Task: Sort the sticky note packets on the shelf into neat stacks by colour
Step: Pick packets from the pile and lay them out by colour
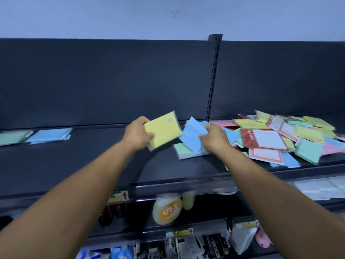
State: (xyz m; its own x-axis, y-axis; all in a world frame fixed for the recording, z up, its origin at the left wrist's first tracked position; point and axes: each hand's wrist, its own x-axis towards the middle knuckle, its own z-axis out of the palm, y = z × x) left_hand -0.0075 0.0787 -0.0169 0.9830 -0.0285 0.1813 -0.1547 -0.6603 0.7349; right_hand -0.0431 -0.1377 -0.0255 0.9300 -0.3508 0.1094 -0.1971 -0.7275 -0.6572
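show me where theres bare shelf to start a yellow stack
Bare shelf runs between the blue stack at far left and the green packet under the right hand. The front strip below the left hand is free too. Right of the upright the mixed pile crowds everything.

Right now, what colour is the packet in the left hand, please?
Yellow packet, gripped by the left hand; head view.
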